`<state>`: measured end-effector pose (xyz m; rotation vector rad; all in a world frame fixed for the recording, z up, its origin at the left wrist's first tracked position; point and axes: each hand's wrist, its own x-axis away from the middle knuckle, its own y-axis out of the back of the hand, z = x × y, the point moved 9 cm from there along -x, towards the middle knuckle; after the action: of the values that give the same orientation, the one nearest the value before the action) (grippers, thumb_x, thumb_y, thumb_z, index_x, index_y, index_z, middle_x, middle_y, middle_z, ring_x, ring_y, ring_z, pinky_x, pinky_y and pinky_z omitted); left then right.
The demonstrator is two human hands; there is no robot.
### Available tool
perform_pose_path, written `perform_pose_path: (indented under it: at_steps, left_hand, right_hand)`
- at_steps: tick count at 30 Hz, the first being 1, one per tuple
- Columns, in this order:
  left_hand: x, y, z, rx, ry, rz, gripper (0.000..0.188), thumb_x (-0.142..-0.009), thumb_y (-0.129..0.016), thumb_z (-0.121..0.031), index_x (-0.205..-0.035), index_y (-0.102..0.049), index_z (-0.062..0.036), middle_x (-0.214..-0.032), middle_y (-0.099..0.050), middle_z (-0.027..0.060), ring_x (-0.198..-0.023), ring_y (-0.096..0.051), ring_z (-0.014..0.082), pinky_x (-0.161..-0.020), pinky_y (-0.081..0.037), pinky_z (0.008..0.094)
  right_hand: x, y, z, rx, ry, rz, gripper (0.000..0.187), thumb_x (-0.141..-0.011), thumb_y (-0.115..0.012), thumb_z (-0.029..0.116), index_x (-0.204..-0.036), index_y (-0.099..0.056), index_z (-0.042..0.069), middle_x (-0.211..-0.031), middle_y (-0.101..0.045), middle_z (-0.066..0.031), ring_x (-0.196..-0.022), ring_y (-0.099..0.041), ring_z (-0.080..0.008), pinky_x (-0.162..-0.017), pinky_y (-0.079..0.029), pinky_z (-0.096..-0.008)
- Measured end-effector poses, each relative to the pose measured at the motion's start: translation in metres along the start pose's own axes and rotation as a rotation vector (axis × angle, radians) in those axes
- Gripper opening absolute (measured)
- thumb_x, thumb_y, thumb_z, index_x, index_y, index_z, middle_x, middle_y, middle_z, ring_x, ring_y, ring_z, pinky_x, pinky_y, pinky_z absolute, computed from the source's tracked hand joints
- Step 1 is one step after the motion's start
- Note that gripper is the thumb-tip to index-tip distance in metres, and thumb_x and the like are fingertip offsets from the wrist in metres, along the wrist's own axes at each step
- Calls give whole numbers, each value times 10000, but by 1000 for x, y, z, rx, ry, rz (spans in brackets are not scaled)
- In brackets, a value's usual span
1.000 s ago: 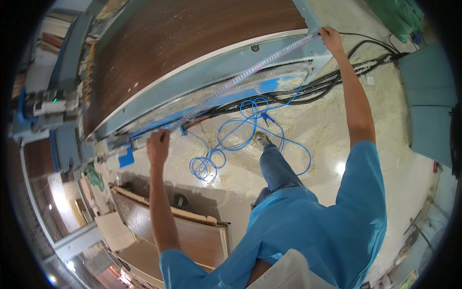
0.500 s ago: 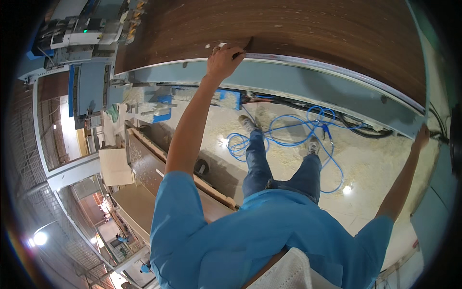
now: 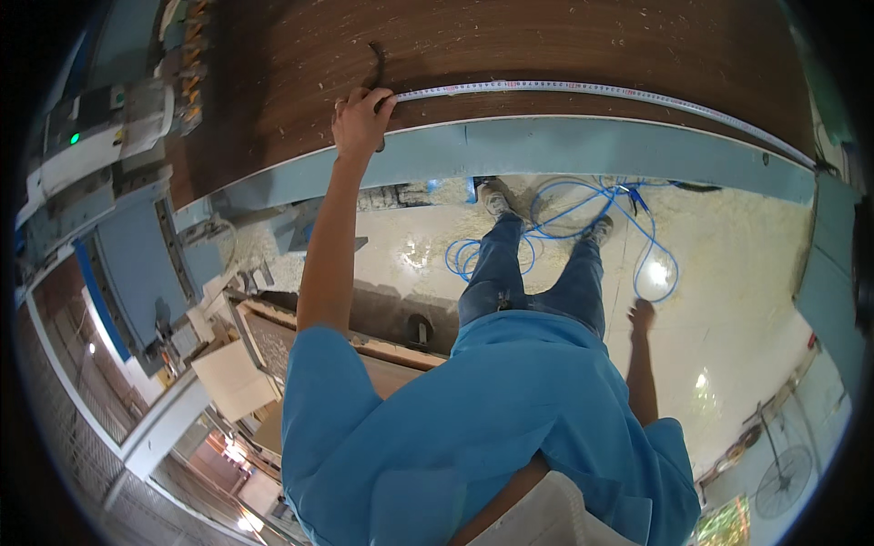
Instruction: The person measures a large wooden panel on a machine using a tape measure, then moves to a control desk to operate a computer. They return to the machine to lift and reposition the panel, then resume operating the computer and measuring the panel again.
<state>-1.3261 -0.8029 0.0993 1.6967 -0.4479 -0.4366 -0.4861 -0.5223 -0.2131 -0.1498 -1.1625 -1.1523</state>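
My left hand (image 3: 362, 126) is closed around a tape measure at the near edge of a dark brown wood-grain board (image 3: 583, 41). Most of the tape's case is hidden by the fingers, and a dark strap (image 3: 376, 64) sticks out beyond them. From this hand the white tape blade (image 3: 564, 86) runs out to the right over the board, down to its far right corner. My right hand (image 3: 642, 316) hangs low over the floor, away from the board. It touches nothing that I can see, and its fingers are blurred.
The board rests on a blue-grey machine bed (image 3: 546, 146). At the left stands a machine head (image 3: 100, 132) with a green light. Blue hose (image 3: 669, 273) lies coiled on the dusty floor around my feet. A stack of panels (image 3: 241, 382) stands at the lower left.
My left hand has moved left along the board with the tape measure, and the blade now lies farther in from the edge. My right hand has left the right corner and dropped toward my body.
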Motion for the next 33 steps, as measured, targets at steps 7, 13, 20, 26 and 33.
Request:
perform_pose_path:
  at_steps: [7,13,20,26,33]
  left_hand:
    - [2,-9,2,12,23,65,206,-924,-679,-420,-1057,-758,-283,-1142,-677,6,-1050,-637,396,-911,-553,505]
    - [2,-10,1,28,-18,26,195,-924,-675,-427,-1044,-757,-297,-1099,-679,13,-1028,-640,400,-886,-558,530]
    - [-1,-11,1,5,-43,19,183,-921,-675,-425,-1002,-755,-282,-1056,-680,20,-978,-650,382,-843,-559,524]
    - [12,-7,-2,-24,-34,95,224,-931,-660,-422,-1060,-763,-270,-1099,-685,58,-1046,-632,420,-861,-569,517]
    - [23,-3,-4,26,-7,118,236,-942,-640,-426,-1059,-761,-260,-1084,-680,83,-1055,-630,415,-857,-561,534]
  right_hand:
    - [172,-224,184,475,545,280,346,-934,-675,305,-1166,-700,49,-1103,-726,-160,-997,-715,-301,-856,-541,-395]
    - [167,-196,266,311,574,150,290,-969,-665,264,-1167,-704,55,-1106,-734,-115,-924,-722,-228,-783,-563,-345]
    - [146,-130,244,109,414,33,326,-979,-630,282,-1171,-701,27,-1002,-713,-87,-870,-685,-171,-733,-567,-311]
    - [156,-137,188,137,355,63,309,-958,-649,287,-1127,-718,36,-941,-711,-74,-832,-681,-163,-691,-563,-311]
    - [148,-163,167,225,285,179,346,-942,-657,306,-1132,-715,22,-977,-739,-93,-851,-707,-186,-700,-570,-329]
